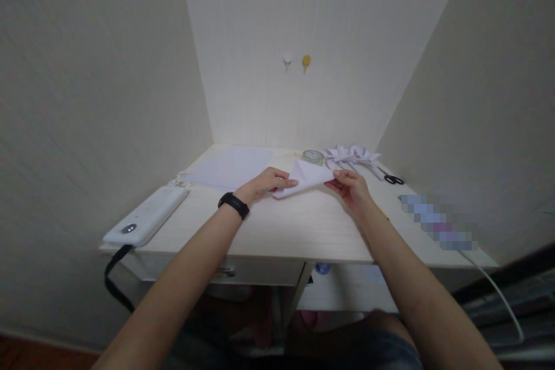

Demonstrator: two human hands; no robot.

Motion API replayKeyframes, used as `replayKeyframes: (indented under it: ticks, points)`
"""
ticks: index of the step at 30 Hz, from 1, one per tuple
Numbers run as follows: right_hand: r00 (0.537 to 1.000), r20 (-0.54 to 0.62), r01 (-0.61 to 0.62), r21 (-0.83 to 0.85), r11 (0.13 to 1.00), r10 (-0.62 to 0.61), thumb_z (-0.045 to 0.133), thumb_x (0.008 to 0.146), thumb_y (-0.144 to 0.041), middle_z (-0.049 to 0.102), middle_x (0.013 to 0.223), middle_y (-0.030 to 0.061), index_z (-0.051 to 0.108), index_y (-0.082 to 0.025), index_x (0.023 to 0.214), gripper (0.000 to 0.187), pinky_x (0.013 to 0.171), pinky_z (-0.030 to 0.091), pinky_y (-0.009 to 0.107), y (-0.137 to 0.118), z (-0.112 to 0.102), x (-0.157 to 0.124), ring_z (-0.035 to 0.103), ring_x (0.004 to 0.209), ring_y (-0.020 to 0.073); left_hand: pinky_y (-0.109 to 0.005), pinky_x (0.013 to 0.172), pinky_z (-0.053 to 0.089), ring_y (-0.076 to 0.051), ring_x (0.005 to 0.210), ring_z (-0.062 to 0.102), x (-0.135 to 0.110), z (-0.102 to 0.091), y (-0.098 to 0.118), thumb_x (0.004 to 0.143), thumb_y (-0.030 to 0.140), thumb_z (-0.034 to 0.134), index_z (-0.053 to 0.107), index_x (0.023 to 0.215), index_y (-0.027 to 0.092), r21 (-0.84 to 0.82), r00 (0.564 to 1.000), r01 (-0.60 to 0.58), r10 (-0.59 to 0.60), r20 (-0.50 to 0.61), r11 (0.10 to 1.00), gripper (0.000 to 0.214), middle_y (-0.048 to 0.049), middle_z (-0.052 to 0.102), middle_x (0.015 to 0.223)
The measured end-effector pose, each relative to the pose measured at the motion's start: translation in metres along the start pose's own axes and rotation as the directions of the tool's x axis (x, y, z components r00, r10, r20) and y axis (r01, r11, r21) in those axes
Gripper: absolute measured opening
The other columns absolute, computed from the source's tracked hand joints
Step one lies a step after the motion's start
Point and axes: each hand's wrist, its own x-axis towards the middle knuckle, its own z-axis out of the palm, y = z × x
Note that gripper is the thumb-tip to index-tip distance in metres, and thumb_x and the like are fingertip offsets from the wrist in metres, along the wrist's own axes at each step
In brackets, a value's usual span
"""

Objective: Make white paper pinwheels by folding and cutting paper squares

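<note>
A folded sheet of white paper (307, 176) is held between my two hands, just over the desktop. My left hand (271, 181) pinches its left corner, thumb on top and fingers partly hidden beneath. The right corner sits in the closed fingertips of my right hand (350, 186). One fold rises to a point at the paper's far side. Behind it lie a round roll of tape (313, 156) and a pile of folded white paper pieces (353, 156). Left of my left hand rests a stack of flat white sheets (229, 165).
Black-handled scissors (393, 180) lie at the right, near a blurred-out object (436, 222) with a white cable (498, 295). A white device with a black strap (147, 217) occupies the left edge of the desk (277, 231). Walls rise at the back and both sides.
</note>
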Motion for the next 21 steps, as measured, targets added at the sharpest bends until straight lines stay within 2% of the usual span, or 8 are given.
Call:
replayKeyframes:
  ticks: [2, 6, 8, 12, 14, 16, 19, 21]
  points:
    - [1.000, 0.024, -0.017, 0.045, 0.999, 0.016, 0.087, 0.058, -0.021, 0.073, 0.082, -0.0021, 0.062, -0.023, 0.084, 0.036, 0.076, 0.063, 0.035, 0.000, 0.004, -0.003, 0.073, 0.077, 0.0182, -0.023, 0.045, 0.021, -0.007, 0.045, 0.035, 0.003, 0.005, -0.001, 0.068, 0.049, 0.078, 0.061, 0.056, 0.015, 0.016, 0.992, -0.048, 0.050, -0.112, 0.999, 0.039, 0.0037, 0.044, 0.050]
    - [0.978, 0.173, -0.133, 0.066, 0.989, 0.120, 0.086, 0.059, -0.019, 0.074, 0.098, -0.0012, 0.059, -0.029, 0.102, 0.052, 0.083, 0.060, 0.041, 0.011, 0.023, -0.012, 0.072, 0.091, 0.0211, -0.023, 0.047, 0.025, -0.008, 0.048, 0.039, 0.008, 0.018, -0.004, 0.069, 0.052, 0.076, 0.064, 0.057, 0.015, 0.094, 0.938, -0.093, 0.119, -0.324, 0.991, 0.041, 0.0028, 0.049, 0.050]
    - [0.975, 0.187, -0.136, 0.069, 0.988, 0.121, 0.086, 0.062, -0.022, 0.074, 0.097, -0.0012, 0.060, -0.027, 0.100, 0.047, 0.083, 0.060, 0.039, 0.019, 0.035, -0.015, 0.072, 0.090, 0.0194, -0.023, 0.048, 0.027, -0.009, 0.050, 0.043, 0.010, 0.025, -0.006, 0.069, 0.052, 0.075, 0.066, 0.059, 0.015, 0.172, 0.928, -0.088, 0.144, -0.344, 0.981, 0.039, 0.0017, 0.054, 0.052]
    - [0.993, 0.088, -0.090, 0.095, 0.991, 0.081, 0.086, 0.060, -0.020, 0.075, 0.098, -0.0004, 0.061, -0.024, 0.096, 0.044, 0.077, 0.061, 0.033, 0.027, 0.046, -0.015, 0.071, 0.085, 0.0182, -0.022, 0.048, 0.032, -0.011, 0.050, 0.050, 0.012, 0.034, -0.011, 0.070, 0.052, 0.076, 0.064, 0.057, 0.014, 0.292, 0.944, -0.064, 0.154, -0.293, 0.954, 0.041, -0.0003, 0.057, 0.052]
    - [0.997, 0.045, -0.065, 0.074, 0.995, 0.062, 0.087, 0.057, -0.016, 0.075, 0.098, -0.0009, 0.061, -0.024, 0.095, 0.046, 0.073, 0.061, 0.031, 0.026, 0.045, -0.015, 0.070, 0.082, 0.0175, -0.022, 0.048, 0.038, -0.011, 0.051, 0.055, 0.013, 0.036, -0.013, 0.069, 0.051, 0.077, 0.062, 0.063, 0.014, 0.215, 0.949, -0.065, 0.127, -0.288, 0.974, 0.040, -0.0018, 0.060, 0.056]
    - [0.998, 0.034, -0.058, 0.042, 0.997, 0.056, 0.087, 0.056, -0.015, 0.075, 0.096, -0.0012, 0.062, -0.024, 0.096, 0.048, 0.069, 0.060, 0.029, 0.023, 0.042, -0.015, 0.070, 0.079, 0.0166, -0.023, 0.050, 0.045, -0.013, 0.055, 0.062, 0.014, 0.036, -0.013, 0.068, 0.047, 0.080, 0.061, 0.081, 0.015, 0.077, 0.938, -0.082, 0.103, -0.331, 0.994, 0.040, -0.0034, 0.066, 0.068]
    - [0.999, 0.026, -0.045, 0.003, 0.999, 0.045, 0.087, 0.054, -0.014, 0.075, 0.096, -0.0009, 0.062, -0.024, 0.097, 0.050, 0.065, 0.059, 0.027, 0.019, 0.040, -0.017, 0.069, 0.078, 0.0166, -0.025, 0.053, 0.053, -0.015, 0.063, 0.066, 0.014, 0.036, -0.009, 0.065, 0.035, 0.085, 0.056, 0.108, 0.019, -0.081, 0.914, -0.143, 0.101, -0.393, 0.986, 0.054, -0.0035, 0.068, 0.083]
    - [1.000, 0.015, -0.024, -0.020, 1.000, 0.024, 0.087, 0.053, -0.014, 0.075, 0.099, -0.0003, 0.062, -0.024, 0.098, 0.052, 0.065, 0.058, 0.027, 0.018, 0.040, -0.019, 0.069, 0.080, 0.0175, -0.027, 0.057, 0.056, -0.015, 0.067, 0.067, 0.013, 0.037, -0.004, 0.065, 0.026, 0.084, 0.058, 0.112, 0.019, -0.126, 0.909, -0.188, 0.123, -0.398, 0.974, 0.054, -0.0031, 0.068, 0.083]
